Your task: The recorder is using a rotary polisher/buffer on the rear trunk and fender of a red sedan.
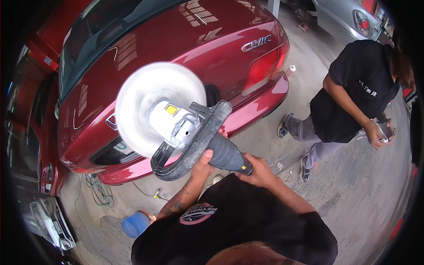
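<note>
I hold a car polisher (229, 154) in front of my chest, over the rear of a dark red car (225, 57). Its round white pad (145, 84) faces the trunk and looks smeared, as if spinning. Whether the pad touches the paint I cannot tell. My left hand (203, 164) is wrapped round the black body just behind the loop handle (194, 148), its fingers partly hidden by the tool. At the rear end of the grip, my right hand (259, 173) is closed round the polisher.
At the right a co-worker (349, 97) in a black shirt holds a small object. A blue bucket (135, 224) and a coiled green cord (100, 194) lie low on the left. A silver car (344, 20) stands behind; another red car (44, 132) is at far left.
</note>
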A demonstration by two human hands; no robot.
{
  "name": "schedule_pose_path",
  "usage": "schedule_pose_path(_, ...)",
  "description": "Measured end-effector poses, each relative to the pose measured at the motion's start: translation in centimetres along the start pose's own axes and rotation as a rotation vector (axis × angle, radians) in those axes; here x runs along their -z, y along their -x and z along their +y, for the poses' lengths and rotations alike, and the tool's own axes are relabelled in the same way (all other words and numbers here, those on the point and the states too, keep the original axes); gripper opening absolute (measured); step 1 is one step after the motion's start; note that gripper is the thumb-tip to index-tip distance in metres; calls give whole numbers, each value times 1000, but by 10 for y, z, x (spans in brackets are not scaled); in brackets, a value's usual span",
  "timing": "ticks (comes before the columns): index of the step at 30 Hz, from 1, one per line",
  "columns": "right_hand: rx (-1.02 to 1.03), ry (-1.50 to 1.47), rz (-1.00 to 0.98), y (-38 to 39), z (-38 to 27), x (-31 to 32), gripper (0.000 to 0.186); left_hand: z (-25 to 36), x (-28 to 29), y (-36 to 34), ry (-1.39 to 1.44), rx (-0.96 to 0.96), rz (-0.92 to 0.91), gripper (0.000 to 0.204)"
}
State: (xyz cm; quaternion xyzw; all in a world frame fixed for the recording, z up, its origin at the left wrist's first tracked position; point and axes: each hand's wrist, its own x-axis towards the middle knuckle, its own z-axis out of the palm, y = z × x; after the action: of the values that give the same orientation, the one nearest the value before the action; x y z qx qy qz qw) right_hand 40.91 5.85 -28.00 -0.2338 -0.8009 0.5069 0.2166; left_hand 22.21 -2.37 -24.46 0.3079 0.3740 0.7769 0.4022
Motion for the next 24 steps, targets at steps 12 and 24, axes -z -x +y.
schedule_pose_path(12, -86, -74, -98, -2, 19, 4, 53, -14, -8, -4, -111, 61, 28, 82)
schedule_pose_path(24, -221, -239, 220, 31, 85, 29, 44, -112, -28, -52, -405, 232, -196, 58)
